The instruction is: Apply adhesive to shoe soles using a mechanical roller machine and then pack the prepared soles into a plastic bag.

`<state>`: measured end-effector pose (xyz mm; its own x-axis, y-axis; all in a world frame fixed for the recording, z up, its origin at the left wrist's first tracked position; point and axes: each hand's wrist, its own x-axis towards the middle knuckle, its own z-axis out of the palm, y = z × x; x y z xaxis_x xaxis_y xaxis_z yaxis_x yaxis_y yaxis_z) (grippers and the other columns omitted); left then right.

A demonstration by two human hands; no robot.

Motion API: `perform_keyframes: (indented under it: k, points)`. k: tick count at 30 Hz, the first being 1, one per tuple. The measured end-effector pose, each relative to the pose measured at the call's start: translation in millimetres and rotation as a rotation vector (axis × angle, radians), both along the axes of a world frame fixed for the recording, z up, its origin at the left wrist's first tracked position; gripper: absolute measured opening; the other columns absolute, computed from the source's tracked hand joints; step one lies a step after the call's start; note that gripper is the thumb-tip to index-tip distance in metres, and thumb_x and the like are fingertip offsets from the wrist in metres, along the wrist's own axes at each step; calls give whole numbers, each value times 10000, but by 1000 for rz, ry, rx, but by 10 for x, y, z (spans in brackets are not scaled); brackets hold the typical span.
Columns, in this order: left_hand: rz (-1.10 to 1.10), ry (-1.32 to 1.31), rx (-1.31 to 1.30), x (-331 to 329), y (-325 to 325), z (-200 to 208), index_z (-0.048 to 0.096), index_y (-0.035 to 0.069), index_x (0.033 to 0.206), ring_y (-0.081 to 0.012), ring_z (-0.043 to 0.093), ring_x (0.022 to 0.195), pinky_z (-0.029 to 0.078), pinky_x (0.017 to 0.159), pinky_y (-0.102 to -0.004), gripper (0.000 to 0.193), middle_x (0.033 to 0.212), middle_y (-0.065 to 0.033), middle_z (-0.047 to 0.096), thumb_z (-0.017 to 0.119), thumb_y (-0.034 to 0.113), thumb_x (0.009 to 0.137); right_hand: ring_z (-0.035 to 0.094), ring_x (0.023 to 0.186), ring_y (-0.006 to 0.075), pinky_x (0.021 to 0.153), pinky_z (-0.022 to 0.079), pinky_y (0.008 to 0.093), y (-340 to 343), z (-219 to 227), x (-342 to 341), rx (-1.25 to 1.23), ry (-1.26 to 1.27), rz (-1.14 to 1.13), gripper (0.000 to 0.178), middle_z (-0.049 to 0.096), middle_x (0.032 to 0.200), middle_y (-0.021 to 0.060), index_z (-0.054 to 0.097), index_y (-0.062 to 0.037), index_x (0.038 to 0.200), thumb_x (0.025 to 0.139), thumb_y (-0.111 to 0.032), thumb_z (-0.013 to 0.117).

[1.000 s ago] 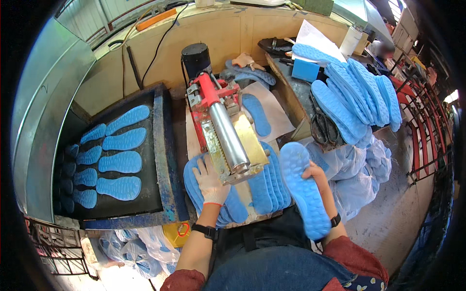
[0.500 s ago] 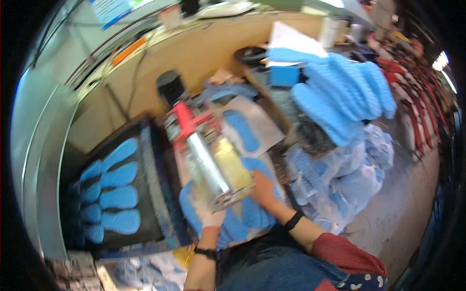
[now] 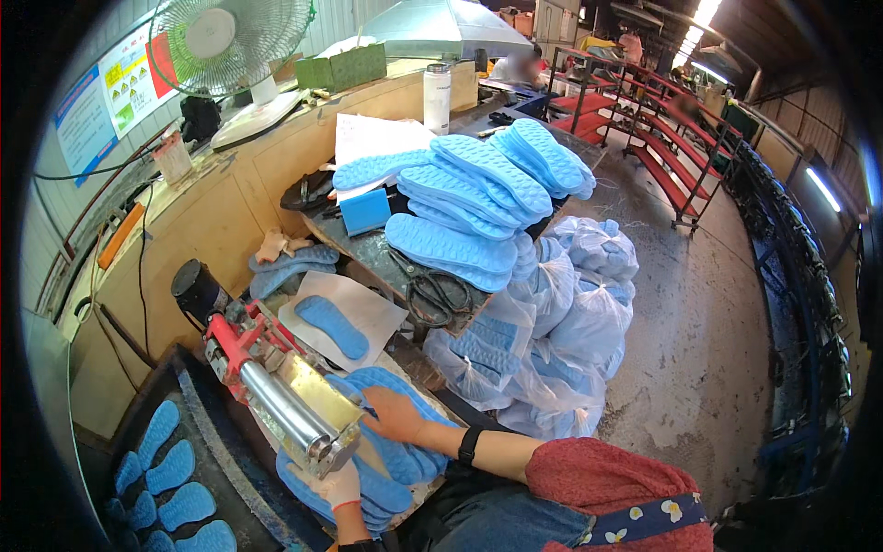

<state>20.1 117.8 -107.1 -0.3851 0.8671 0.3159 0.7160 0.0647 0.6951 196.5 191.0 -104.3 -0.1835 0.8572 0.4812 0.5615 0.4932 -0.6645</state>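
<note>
Blue insoles (image 3: 384,495) lie in two overlapping rows at the near edge of the worktop (image 3: 372,454), one on either side of the near end of a roller machine (image 3: 287,405). The gloved left hand (image 3: 337,486) is at the left row, its fingers partly hidden by the roller's end, so I cannot tell whether they are clamped on an insole. The bare right hand (image 3: 394,416) reaches across the right row to the side of the brass plate (image 3: 317,396); its grip cannot be told either. Beyond, a single insole (image 3: 333,326) lies on a paper sheet (image 3: 379,317). On the side table (image 3: 368,250), piled insoles (image 3: 483,179) reach the right edge, with black scissors (image 3: 432,293) near the near corner and a blue box (image 3: 366,212) toward the left edge
</note>
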Motion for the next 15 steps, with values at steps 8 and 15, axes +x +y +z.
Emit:
perform_keyframes:
  k: [8, 15]
  points:
    - [86, -105, 277, 111, -94, 318, 386, -23, 1330, -320, 501, 1166, 365, 1019, -408, 526, 1323, -202, 463, 595, 54, 853, 568, 964, 386, 785, 478, 462, 14, -2, 5, -120, -100, 17, 421, 576, 1063, 198, 519, -11, 1138, 804, -250, 611]
    - [-21, -76, 763, 366, -618, 1976, 468, -44, 1079, -227, 505, 891, 423, 834, -332, 217, 1008, -131, 492, 472, -74, 864, 564, 896, 385, 740, 466, 474, 18, -42, -29, -85, -73, 5, 341, 573, 977, 192, 515, -24, 1064, 788, -206, 599]
